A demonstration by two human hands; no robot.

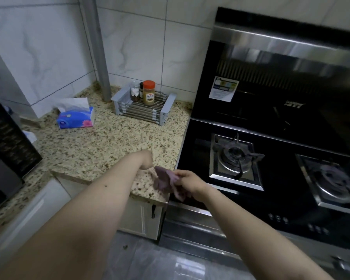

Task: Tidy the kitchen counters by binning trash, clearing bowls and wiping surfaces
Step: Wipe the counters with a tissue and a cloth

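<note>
1. The right hand (pixel 187 181), at the lower centre of the frame, pinches a purple cloth (pixel 166 181) between its fingers (pixel 178 174); the cloth hangs crumpled just over the front right corner of the granite surface (pixel 101 142), beside the black gas stove (pixel 271 168).
2. The left hand (pixel 148 161) is bent down at the wrist, just to the upper left of the cloth. Its fingers are hidden behind the wrist, so I cannot tell if they are loose or clenched (they may touch the cloth's edge).
3. The relation that matters: the unwiped surface stretches from the cloth toward the upper left of the frame, to the tissue box (pixel 76 117) and the rack (pixel 143 107) with its spice jar (pixel 149 92).
4. I judge that the next wipe calls for the right hand, which is nearer, to lay the cloth flat and push it up and left.
</note>
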